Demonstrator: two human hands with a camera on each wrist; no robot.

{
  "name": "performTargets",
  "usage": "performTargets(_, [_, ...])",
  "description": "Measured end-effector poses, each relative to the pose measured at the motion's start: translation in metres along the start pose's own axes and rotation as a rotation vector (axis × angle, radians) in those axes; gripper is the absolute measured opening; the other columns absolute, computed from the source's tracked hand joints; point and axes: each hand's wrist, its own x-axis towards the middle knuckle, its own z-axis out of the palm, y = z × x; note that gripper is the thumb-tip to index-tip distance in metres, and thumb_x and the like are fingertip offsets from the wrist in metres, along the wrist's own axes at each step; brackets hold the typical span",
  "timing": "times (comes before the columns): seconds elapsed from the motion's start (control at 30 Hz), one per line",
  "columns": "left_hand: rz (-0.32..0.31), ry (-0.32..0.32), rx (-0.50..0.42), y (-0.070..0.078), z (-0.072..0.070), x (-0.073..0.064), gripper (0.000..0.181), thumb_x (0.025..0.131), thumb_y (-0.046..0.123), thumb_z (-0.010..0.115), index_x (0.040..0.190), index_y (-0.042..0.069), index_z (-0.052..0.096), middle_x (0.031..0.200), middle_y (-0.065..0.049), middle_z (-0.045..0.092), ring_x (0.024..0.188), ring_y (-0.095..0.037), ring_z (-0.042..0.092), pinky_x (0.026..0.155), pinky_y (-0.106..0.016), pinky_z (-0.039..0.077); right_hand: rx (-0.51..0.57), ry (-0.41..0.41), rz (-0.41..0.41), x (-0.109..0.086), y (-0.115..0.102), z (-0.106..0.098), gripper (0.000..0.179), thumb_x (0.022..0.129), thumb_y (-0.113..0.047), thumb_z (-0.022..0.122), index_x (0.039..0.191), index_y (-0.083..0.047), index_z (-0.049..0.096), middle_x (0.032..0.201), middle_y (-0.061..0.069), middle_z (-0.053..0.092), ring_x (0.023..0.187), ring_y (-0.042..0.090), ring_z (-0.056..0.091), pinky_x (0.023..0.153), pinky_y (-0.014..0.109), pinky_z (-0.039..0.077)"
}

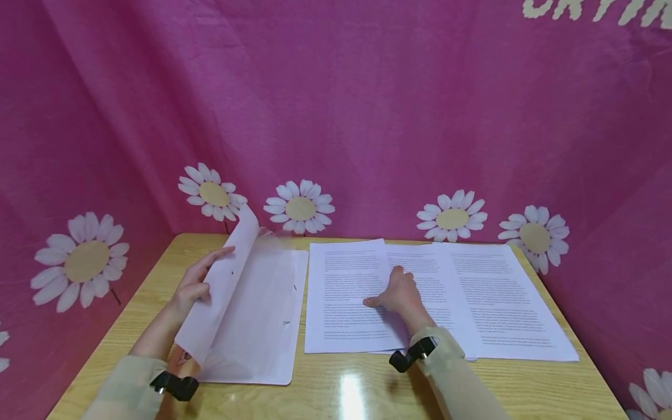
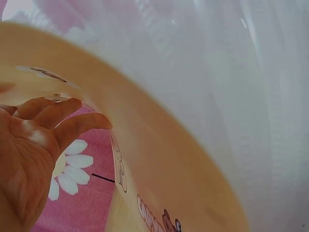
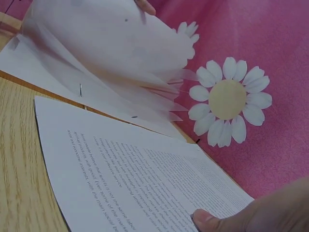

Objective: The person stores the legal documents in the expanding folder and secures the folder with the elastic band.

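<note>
To the left on the table lies a folder with clear plastic pockets (image 1: 262,315). My left hand (image 1: 194,286) holds its raised, bent cover (image 1: 223,291) by the outer edge. In the left wrist view, fingers (image 2: 82,125) touch the cover's tan outer side, which carries cartoon prints. My right hand (image 1: 401,297) is at the right edge of the leftmost printed sheet (image 1: 346,297), thumb (image 3: 206,221) on its face and the other fingers curled at the edge, pinching it. More printed sheets (image 1: 499,297) lie overlapping to the right.
The wooden table (image 1: 325,385) backs onto a pink cloth (image 1: 357,116) with large white daisies, which also hangs along both sides. The folder and the leftmost sheet lie side by side with a narrow gap between them.
</note>
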Motion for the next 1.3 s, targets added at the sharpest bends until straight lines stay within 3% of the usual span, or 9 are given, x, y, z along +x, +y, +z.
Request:
performTargets(0.23, [-0.012, 0.006, 0.010, 0.001, 0.002, 0.000, 0.085, 0.071, 0.000, 0.051, 0.156, 0.011, 0.050, 0.140, -0.016, 0.051, 0.112, -0.030, 0.054, 0.085, -0.037, 0.056, 0.026, -0.034, 0.025, 0.001, -0.001, -0.002, 0.090, 0.063, -0.033, 0.103, 0.122, 0.011, 0.052, 0.105, 0.023, 0.062, 0.091, 0.034, 0.059, 0.088, 0.050, 0.051])
performTargets(0.47, [-0.016, 0.003, 0.002, 0.002, 0.003, 0.000, 0.085, 0.072, -0.001, 0.051, 0.156, 0.011, 0.049, 0.141, -0.016, 0.051, 0.113, -0.030, 0.054, 0.085, -0.037, 0.056, 0.021, -0.028, 0.009, 0.000, -0.002, -0.004, 0.088, 0.065, -0.030, 0.101, 0.126, 0.011, 0.051, 0.114, 0.028, 0.061, 0.101, 0.040, 0.060, 0.094, 0.054, 0.050])
performTargets(0.67, [-0.012, 0.005, 0.005, 0.003, 0.004, -0.001, 0.086, 0.072, -0.001, 0.051, 0.156, 0.010, 0.049, 0.142, -0.015, 0.051, 0.113, -0.030, 0.054, 0.085, -0.036, 0.055, 0.174, -0.097, -0.034, -0.002, 0.001, -0.011, 0.088, 0.078, -0.015, 0.091, 0.145, 0.009, 0.039, 0.134, 0.029, 0.058, 0.123, 0.042, 0.058, 0.109, 0.057, 0.043])
performTargets(0.83, [-0.017, 0.011, 0.010, 0.003, 0.004, -0.001, 0.085, 0.072, -0.001, 0.051, 0.156, 0.012, 0.050, 0.142, -0.015, 0.051, 0.113, -0.030, 0.054, 0.085, -0.036, 0.056, 0.351, -0.200, -0.127, -0.006, 0.008, -0.018, 0.102, 0.082, -0.004, 0.083, 0.162, 0.007, 0.020, 0.151, 0.031, 0.048, 0.136, 0.042, 0.050, 0.117, 0.057, 0.033])
performTargets(1.1, [-0.010, -0.008, 0.002, 0.002, 0.001, 0.001, 0.084, 0.073, 0.000, 0.051, 0.157, 0.010, 0.049, 0.140, -0.017, 0.051, 0.113, -0.030, 0.053, 0.084, -0.036, 0.057, 0.578, -0.342, -0.133, -0.014, 0.022, -0.025, 0.112, 0.083, 0.003, 0.079, 0.168, 0.000, 0.006, 0.146, 0.031, 0.053, 0.123, 0.035, 0.061, 0.106, 0.050, 0.046])
performTargets(1.3, [0.011, -0.005, -0.010, 0.001, 0.001, 0.001, 0.083, 0.074, 0.000, 0.052, 0.157, 0.010, 0.049, 0.141, -0.016, 0.051, 0.113, -0.031, 0.054, 0.084, -0.036, 0.057, 0.619, -0.343, -0.125, -0.017, 0.026, -0.028, 0.110, 0.086, 0.006, 0.076, 0.169, -0.008, 0.006, 0.133, 0.028, 0.062, 0.106, 0.030, 0.068, 0.092, 0.042, 0.053])
